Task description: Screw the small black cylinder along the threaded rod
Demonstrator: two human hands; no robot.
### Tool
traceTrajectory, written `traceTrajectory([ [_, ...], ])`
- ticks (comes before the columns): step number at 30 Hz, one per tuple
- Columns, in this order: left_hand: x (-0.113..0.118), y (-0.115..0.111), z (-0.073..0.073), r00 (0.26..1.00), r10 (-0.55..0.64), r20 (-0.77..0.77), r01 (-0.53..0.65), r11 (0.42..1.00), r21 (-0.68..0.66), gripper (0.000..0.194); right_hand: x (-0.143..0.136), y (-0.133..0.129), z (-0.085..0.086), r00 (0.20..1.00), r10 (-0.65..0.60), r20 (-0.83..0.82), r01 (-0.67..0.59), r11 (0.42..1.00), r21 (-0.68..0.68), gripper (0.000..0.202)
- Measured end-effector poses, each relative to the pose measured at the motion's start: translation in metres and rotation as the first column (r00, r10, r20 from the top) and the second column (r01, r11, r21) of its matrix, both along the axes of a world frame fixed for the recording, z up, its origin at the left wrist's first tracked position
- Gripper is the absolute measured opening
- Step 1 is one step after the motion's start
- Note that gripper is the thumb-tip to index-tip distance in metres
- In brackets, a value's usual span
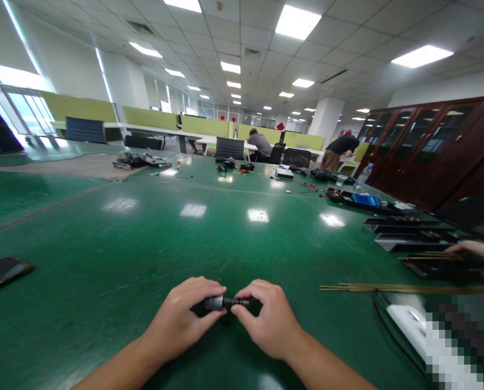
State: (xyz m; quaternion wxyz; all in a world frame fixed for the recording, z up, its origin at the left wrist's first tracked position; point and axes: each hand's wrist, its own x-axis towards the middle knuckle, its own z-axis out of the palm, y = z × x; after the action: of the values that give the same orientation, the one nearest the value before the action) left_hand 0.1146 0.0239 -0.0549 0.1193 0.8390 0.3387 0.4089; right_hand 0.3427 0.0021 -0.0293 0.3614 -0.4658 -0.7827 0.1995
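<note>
Low in the middle of the view, above the green tabletop [226,244], I hold a small dark cylindrical part with a thin shaft [215,303]. My left hand [187,311] pinches its wider grey-black end between thumb and fingers. The narrower shaft, which points right, is gripped by the thumb and fingertips of my right hand [268,317]. The part lies roughly level, and my two hands are close together with only a short stretch of shaft between them. Its exact kind is too small to tell.
A co-worker's hand [477,252] touches dark parts at the right edge. Thin brass-coloured rods [364,288], black channel pieces [412,241] and a white power strip [408,322] lie on the right. A dark phone [4,272] lies left. Tools and wires [138,160] lie farther back.
</note>
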Motion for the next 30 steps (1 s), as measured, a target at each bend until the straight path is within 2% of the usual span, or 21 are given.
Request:
traceTrajectory([
  [19, -0.0009, 0.0003, -0.0027, 1.000, 0.011, -0.003, -0.011, 1.000, -0.022, 0.032, 0.0005, 0.0005, 0.0002, 1.000, -0.008, -0.002, 0.008, 1.000, 0.001, 0.004],
  [30, -0.0020, 0.0004, 0.0000, 1.000, 0.012, 0.004, -0.012, 1.000, 0.009, 0.031, 0.0009, 0.0010, 0.0003, 1.000, -0.015, -0.007, 0.015, 1.000, 0.006, 0.005],
])
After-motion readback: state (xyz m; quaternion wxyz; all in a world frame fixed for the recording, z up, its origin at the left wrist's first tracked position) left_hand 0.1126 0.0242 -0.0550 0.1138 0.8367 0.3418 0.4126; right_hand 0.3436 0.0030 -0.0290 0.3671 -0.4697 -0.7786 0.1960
